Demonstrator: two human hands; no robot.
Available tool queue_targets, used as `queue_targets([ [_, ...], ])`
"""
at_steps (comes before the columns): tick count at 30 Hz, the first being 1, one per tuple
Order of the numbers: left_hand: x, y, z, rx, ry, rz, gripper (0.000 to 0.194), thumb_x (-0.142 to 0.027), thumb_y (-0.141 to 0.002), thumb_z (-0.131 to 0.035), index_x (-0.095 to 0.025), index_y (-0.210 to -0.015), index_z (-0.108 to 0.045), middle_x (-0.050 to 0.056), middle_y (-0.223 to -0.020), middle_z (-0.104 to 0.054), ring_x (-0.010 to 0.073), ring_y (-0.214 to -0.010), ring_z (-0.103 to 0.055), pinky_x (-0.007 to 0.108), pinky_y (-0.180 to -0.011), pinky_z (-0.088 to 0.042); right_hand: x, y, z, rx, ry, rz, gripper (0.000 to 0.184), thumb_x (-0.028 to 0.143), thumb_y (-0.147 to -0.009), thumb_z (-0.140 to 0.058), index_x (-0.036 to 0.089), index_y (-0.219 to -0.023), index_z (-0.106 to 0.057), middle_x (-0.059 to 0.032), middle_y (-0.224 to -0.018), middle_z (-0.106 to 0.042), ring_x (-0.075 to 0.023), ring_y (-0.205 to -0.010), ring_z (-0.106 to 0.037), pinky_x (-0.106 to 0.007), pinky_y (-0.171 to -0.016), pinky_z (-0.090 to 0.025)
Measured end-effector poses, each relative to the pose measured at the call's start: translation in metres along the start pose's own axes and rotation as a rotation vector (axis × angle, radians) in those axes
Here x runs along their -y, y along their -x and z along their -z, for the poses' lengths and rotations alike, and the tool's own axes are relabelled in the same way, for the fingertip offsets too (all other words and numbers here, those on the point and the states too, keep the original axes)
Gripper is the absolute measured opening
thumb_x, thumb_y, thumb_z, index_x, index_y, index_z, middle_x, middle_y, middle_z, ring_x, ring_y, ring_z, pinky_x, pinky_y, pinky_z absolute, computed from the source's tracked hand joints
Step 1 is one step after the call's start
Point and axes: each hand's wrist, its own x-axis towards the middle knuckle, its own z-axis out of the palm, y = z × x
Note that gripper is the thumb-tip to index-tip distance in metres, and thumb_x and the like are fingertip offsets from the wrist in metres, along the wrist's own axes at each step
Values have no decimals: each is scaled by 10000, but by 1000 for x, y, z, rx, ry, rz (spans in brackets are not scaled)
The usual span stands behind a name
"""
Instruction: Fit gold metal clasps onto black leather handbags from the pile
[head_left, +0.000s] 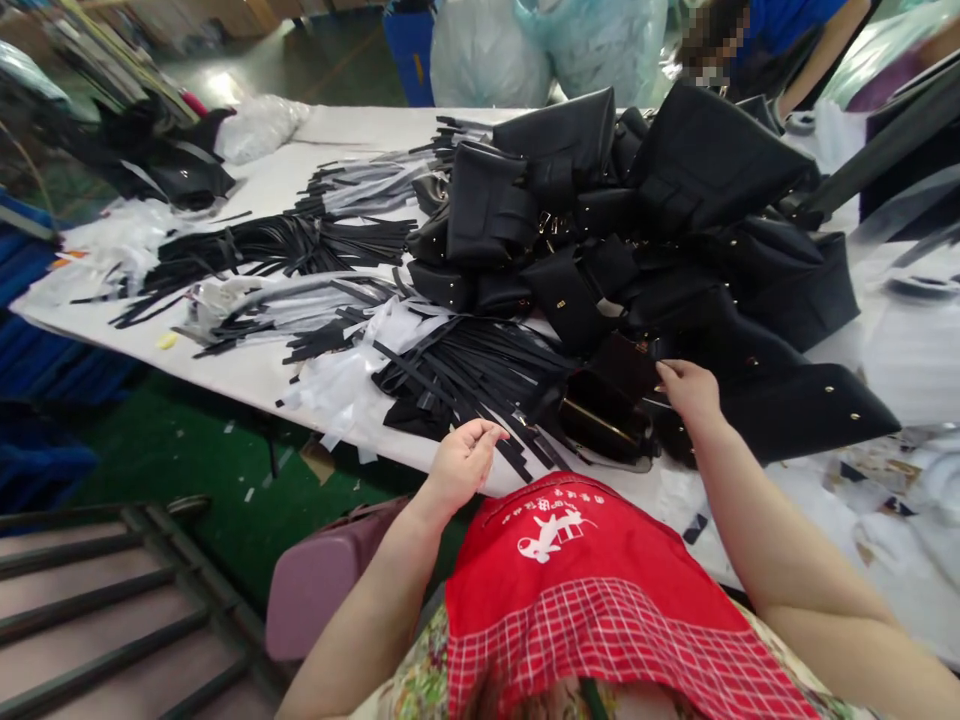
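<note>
The bag (604,415) lies open near the desk's (352,125) front edge, at about 9 o'clock from the right hand (690,390), whose fingers seem to pinch the edge of its raised flap (621,365). The left hand (469,460) hangs at about 8 o'clock from the bag, apart from it, its fingers drawn together; whether they grip anything small I cannot tell.

With one hand on it, the bag could twist or slide toward 6 o'clock and tip off the edge if the flap is tugged. The pile (652,220), stacked loosely at about 11 o'clock from the right hand, could slump onto it if jostled. The strips (480,365), spread at 12 o'clock from the left hand, could snag or tangle on a sweeping wrist, and metal fittings rubbing in the heap might scuff the black surfaces.
</note>
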Motion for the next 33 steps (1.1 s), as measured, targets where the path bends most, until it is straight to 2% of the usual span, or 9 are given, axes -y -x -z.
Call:
queue_targets([
  [3,11,-2,3,-56,12,16,378,-529,-843,-567,-153,-841,-607,-101,-387,-371,47,-323,-283,179,-360,-183,9,-3,8,-98,140,44,428,411,-871,-465,127,-1147,-627,-208,-1090,-657,-329,-1035,-588,-493,-923,-425],
  [5,19,-5,5,-81,21,23,396,-546,-823,-585,-150,-811,-606,-101,-399,-353,44,-339,-270,183,-372,-171,19,3,3,-72,180,131,419,423,-881,-475,147,-1164,-613,-176,-1161,-634,-295,-1087,-568,-441,-977,-412],
  [8,28,-10,6,-97,74,45,409,-563,-811,-581,-157,-769,-577,-109,-407,-309,39,-352,-223,186,-383,-146,30,15,-22,202,305,258,461,496,-804,-609,170,-1129,-630,-124,-1195,-637,-268,-1117,-575,-355,-1001,-423],
  [12,37,-19,4,-100,177,96,374,-538,-797,-566,-165,-794,-543,-111,-464,-317,35,-370,-222,182,-391,-143,29,32,-68,473,517,237,720,435,-619,-800,101,-1215,-572,-213,-1281,-577,-355,-1218,-514,-407,-1032,-398],
  [18,52,-24,7,-133,180,157,210,-318,-775,-541,-158,-911,-558,-78,-563,-410,54,-431,-355,166,-392,-208,19,37,-104,595,522,84,249,243,-727,-711,114,-937,-674,-168,-918,-708,-316,-931,-675,-384,-818,-509],
  [20,55,-22,10,-123,187,134,214,-313,-795,-535,-153,-935,-561,-59,-626,-460,50,-437,-377,168,-381,-246,20,31,-98,614,465,77,188,247,-743,-705,123,-884,-685,-167,-940,-712,-324,-983,-666,-383,-855,-503],
  [24,56,-16,15,-91,186,135,289,-408,-825,-548,-150,-956,-558,-34,-698,-528,40,-392,-389,180,-342,-279,33,24,-66,618,258,57,305,343,-797,-676,121,-1006,-674,-162,-1030,-713,-320,-1059,-646,-386,-915,-502],
  [30,49,-20,14,-165,197,138,354,-497,-838,-503,-150,-893,-545,-113,-478,-339,32,-343,-240,155,-354,-159,64,28,8,680,-249,-72,425,458,-796,-677,154,-1091,-637,-100,-1042,-734,-285,-929,-702,-386,-818,-577],
  [33,47,-26,12,-211,163,112,336,-493,-819,-508,-161,-867,-524,-119,-467,-318,38,-355,-240,155,-368,-173,61,21,43,533,-538,-144,460,433,-757,-707,166,-1123,-627,-97,-996,-742,-321,-897,-706,-449,-792,-579],
])
